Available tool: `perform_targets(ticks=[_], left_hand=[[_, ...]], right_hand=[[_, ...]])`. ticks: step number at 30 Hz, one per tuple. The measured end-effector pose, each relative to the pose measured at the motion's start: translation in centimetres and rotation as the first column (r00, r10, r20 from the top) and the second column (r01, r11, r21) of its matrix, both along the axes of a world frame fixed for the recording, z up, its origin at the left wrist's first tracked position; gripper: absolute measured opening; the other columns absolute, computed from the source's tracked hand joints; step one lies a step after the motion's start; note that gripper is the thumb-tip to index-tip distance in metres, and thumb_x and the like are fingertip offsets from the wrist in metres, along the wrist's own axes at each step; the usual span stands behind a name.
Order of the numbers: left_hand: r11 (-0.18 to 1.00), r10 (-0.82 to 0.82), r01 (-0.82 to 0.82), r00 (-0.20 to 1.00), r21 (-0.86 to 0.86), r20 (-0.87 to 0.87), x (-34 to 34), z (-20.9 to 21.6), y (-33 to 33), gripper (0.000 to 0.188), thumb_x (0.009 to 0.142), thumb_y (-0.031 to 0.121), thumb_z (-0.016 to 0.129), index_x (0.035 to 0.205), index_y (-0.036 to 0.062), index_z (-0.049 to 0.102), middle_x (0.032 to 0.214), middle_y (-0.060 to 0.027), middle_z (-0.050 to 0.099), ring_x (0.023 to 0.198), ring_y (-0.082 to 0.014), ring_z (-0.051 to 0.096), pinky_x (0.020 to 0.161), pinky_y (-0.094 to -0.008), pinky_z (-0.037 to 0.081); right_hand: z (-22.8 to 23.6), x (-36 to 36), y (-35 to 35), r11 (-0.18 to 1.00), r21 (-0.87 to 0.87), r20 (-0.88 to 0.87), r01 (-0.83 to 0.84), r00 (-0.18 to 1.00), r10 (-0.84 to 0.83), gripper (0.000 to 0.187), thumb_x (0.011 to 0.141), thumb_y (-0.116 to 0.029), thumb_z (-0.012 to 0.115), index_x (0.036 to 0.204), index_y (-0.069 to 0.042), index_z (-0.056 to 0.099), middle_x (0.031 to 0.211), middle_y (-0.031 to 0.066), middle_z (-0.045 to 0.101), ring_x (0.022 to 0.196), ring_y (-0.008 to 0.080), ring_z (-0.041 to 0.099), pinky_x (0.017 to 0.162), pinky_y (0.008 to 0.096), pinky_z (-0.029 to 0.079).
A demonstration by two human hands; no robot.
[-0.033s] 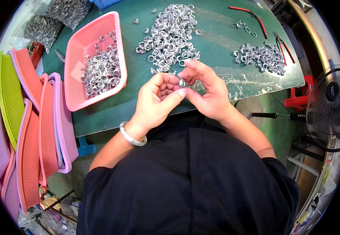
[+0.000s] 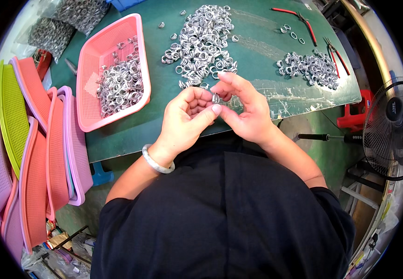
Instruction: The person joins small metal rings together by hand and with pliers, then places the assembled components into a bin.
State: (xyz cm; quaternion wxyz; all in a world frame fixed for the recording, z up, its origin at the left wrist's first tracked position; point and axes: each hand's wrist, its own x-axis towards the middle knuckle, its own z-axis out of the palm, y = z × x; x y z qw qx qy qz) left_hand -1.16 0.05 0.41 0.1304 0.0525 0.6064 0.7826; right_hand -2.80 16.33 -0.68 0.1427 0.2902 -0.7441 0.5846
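Fingers (image 2: 198,93) hold a ring (image 2: 216,98), long axis running up the view.

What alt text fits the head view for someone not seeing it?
A small silvery ring is held where a person's left hand and right hand meet above a green table. Left of them stands a pink basket with rings; ahead lies a large ring pile, and to the right a smaller pile by two red-handled pliers.
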Motion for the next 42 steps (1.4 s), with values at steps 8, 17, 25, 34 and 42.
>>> perform_targets(ticks=[8, 17, 25, 34, 42], left_hand=[[0.978, 0.007, -0.025, 0.996, 0.208, 0.086, -0.1, -1.1, -0.1, 0.011, 0.086, 0.003, 0.054, 0.096, -0.0004, 0.058, 0.083, -0.0056, 0.061, 0.071, -0.0106, 0.059, 0.064, -0.0231, 0.05], [0.858, -0.22, 0.004, 0.907, 0.514, 0.36, -0.5, -1.3, -0.9, 0.017, 0.089, 0.009, 0.05, 0.103, 0.0017, 0.057, 0.09, -0.006, 0.061, 0.08, -0.0148, 0.059, 0.07, -0.0279, 0.05], [0.828, -0.295, 0.026, 0.87, 0.56, 0.396, -0.6, -1.8, -1.0, 0.018, 0.089, 0.014, 0.05, 0.1, 0.0014, 0.055, 0.086, -0.0056, 0.06, 0.078, -0.0139, 0.057, 0.072, -0.0279, 0.047], [0.905, -0.183, -0.006, 0.897, 0.426, 0.401, -0.5, -1.3, -1.6, 0.024, 0.086, 0.001, 0.043, 0.107, -0.0036, 0.053, 0.091, -0.012, 0.06, 0.082, -0.0181, 0.06, 0.071, -0.0287, 0.052], [0.933, -0.13, -0.019, 0.914, 0.36, 0.385, -0.5, -1.3, -1.9, 0.026, 0.082, -0.001, 0.045, 0.107, -0.0036, 0.053, 0.095, -0.0107, 0.059, 0.083, -0.0169, 0.059, 0.072, -0.0273, 0.05]], right_hand=[[-0.2, 0.0, -0.4, 0.999, -0.042, -0.072, -0.015, 0.997, 0.012, 0.055, 0.069, 0.007, 0.063, 0.12, -0.005, 0.047, 0.096, 0.0097, 0.061, 0.083, 0.0212, 0.061, 0.073, 0.0296, 0.049], [0.0, 0.1, -0.6, 0.999, -0.051, -0.045, -0.011, 0.999, 0.009, 0.054, 0.07, 0.007, 0.063, 0.12, -0.005, 0.047, 0.092, 0.0067, 0.062, 0.079, 0.0178, 0.058, 0.069, 0.0284, 0.048], [0.1, 0.1, -0.7, 1.0, -0.02, -0.022, -0.012, 1.0, 0.011, 0.052, 0.071, 0.004, 0.064, 0.119, -0.006, 0.047, 0.087, 0.005, 0.061, 0.075, 0.0165, 0.056, 0.064, 0.0277, 0.046], [-0.3, -2.5, 0.5, 0.942, 0.24, -0.064, 0.233, 0.972, -0.224, 0.043, 0.072, 0.003, 0.06, 0.113, -0.006, 0.051, 0.087, 0.0069, 0.061, 0.079, 0.0235, 0.056, 0.066, 0.0322, 0.046], [-0.7, -4.2, -0.1, 0.785, 0.545, -0.254, 0.294, 0.95, -0.18, 0.032, 0.074, -0.001, 0.056, 0.105, -0.008, 0.055, 0.084, 0.0064, 0.061, 0.08, 0.026, 0.054, 0.068, 0.0362, 0.046]])
